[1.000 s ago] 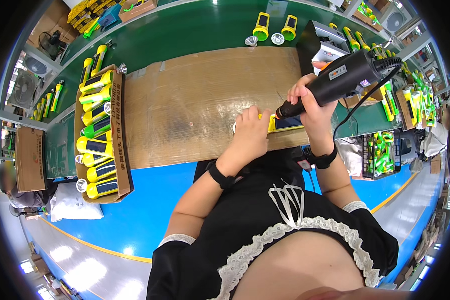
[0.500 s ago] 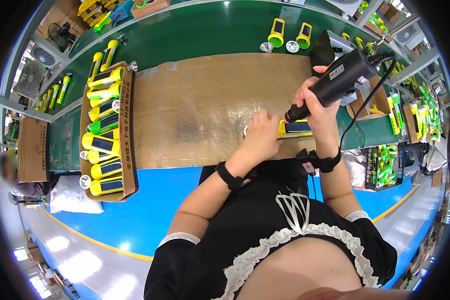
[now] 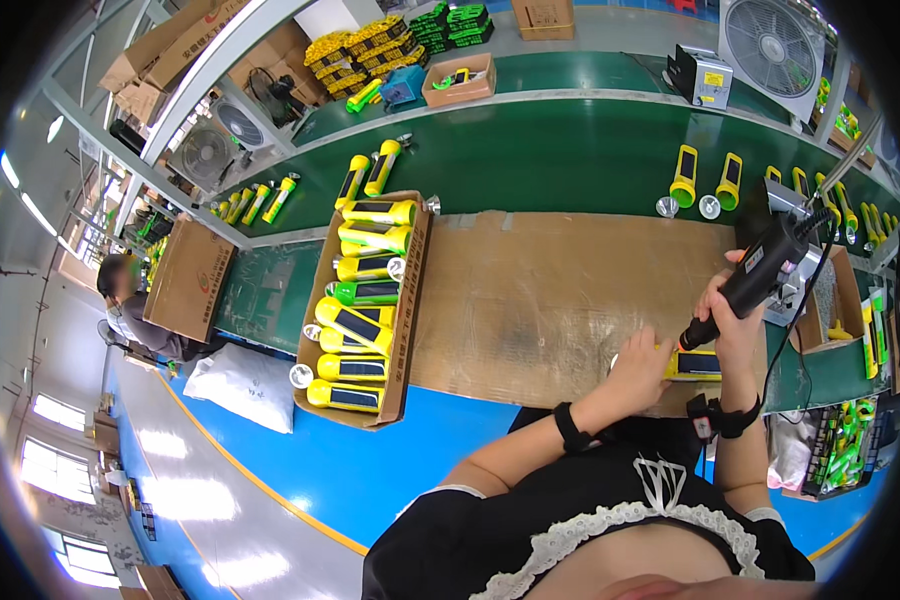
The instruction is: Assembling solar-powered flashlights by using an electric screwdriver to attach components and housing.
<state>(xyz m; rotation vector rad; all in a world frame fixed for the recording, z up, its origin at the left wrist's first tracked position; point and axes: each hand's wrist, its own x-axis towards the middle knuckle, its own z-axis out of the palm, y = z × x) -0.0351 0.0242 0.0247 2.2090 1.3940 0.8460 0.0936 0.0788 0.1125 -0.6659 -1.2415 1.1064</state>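
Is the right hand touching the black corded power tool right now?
Touching. The head view shows the right hand wrapped around the black corded power tool, with fingers curled against its barrel and no gap between them.

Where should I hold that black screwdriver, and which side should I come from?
Probably hold the screwdriver by its thick, round body, from the person's side, where the right hand grips: it leans, narrow tip down toward the flashlight, cord on top.
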